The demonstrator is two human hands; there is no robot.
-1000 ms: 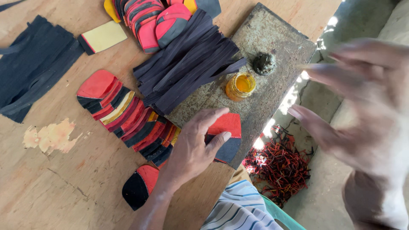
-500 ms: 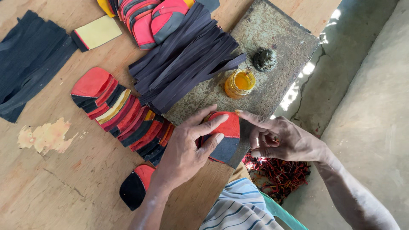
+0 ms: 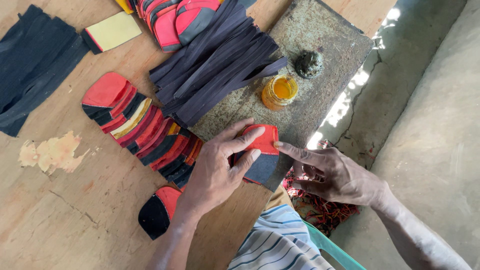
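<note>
You are pressing the red-and-dark shoe piece (image 3: 260,155) flat at centre frame with your left hand (image 3: 217,172) spread, your right hand (image 3: 335,172) fingertip touching its edge; keep it pinned on the metal slab (image 3: 320,45).

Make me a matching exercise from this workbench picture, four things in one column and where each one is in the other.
1. glass jar of yellow liquid
2. bundle of dark strips
3. red and dark fabric piece
4. red threads

A. under the left hand
B. standing on the metal plate
C. on the ground below the table edge
D. lying across table and plate

Pairs: 1-B, 2-D, 3-A, 4-C
</note>
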